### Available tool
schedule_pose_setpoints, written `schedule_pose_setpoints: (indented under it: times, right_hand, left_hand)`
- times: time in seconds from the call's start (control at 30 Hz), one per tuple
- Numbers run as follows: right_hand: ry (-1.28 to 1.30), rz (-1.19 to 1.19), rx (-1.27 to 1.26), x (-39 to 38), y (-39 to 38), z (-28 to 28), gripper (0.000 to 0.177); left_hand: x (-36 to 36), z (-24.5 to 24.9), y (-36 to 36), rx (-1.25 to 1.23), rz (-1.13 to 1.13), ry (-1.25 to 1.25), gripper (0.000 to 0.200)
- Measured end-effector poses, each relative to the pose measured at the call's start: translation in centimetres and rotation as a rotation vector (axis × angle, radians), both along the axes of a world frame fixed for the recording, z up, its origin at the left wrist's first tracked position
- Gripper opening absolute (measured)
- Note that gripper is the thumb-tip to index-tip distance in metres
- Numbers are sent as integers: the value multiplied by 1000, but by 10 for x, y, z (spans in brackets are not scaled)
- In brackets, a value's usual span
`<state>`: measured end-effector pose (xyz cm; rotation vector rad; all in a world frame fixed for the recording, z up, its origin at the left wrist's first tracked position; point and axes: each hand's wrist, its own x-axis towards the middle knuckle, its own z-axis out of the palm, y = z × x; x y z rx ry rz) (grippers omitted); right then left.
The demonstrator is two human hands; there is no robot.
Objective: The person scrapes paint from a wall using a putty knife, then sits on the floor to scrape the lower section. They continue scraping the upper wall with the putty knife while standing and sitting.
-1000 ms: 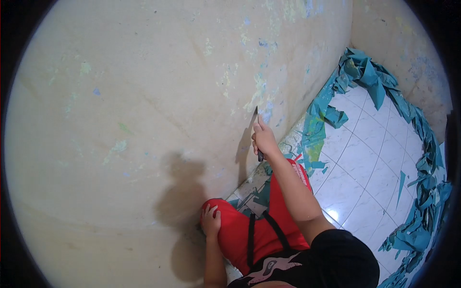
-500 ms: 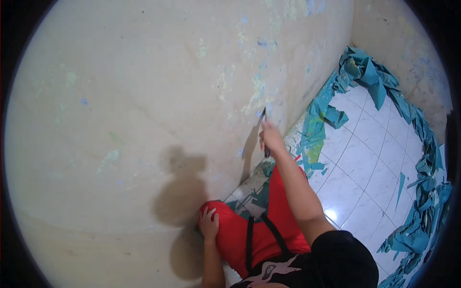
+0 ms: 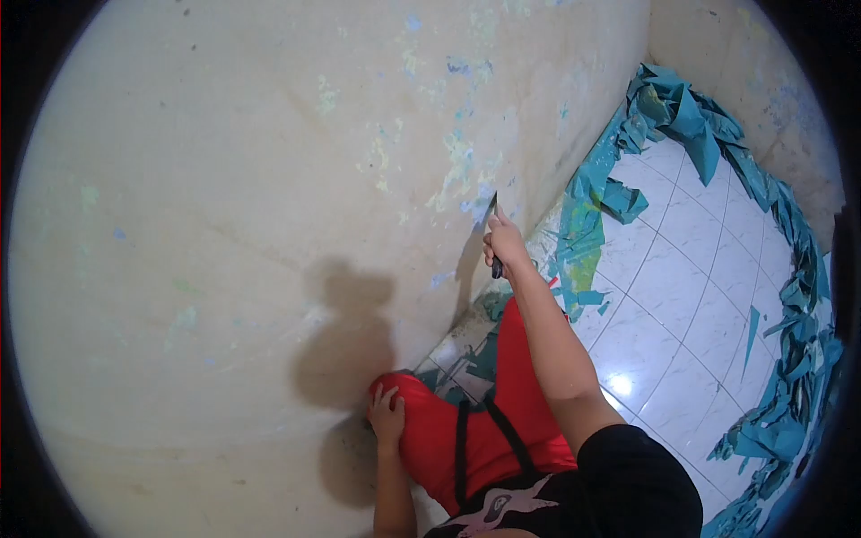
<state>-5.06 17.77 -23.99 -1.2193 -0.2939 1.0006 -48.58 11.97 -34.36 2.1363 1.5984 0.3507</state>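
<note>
My right hand point(image 3: 505, 244) is closed around the black handle of a scraper point(image 3: 494, 205). Its thin dark blade, seen nearly edge-on, points at the beige wall point(image 3: 242, 161), with its tip beside a patch of pale blue paint point(image 3: 478, 208). More yellowish and blue paint flecks point(image 3: 459, 154) are scattered just above it. My left hand point(image 3: 387, 418) holds nothing and rests on my red-covered knee point(image 3: 417, 408), its fingers spread.
Crumpled teal paint sheets point(image 3: 686, 121) line the foot of the walls. White tiles point(image 3: 682, 287) cover the floor, with a narrow teal scrap point(image 3: 752, 336) on them. Grey-teal flakes point(image 3: 466, 372) lie between my legs. A second wall point(image 3: 735, 54) meets the first at the upper right.
The view has shifted slightly, so the wall marks sit lower left. My right hand still grips the scraper near the blue patch; my left hand stays on the knee.
</note>
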Motion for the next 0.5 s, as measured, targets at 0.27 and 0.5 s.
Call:
schedule_pose_setpoints:
  times: [0.27,0.5]
  right_hand:
    - [65,-21,-23,15,3,1,55]
    - [-81,44,-25,6,-3,24,57]
  left_hand:
    - [4,1,6,-8,-8,4,32]
    - [10,6,5,-81,49,27,32]
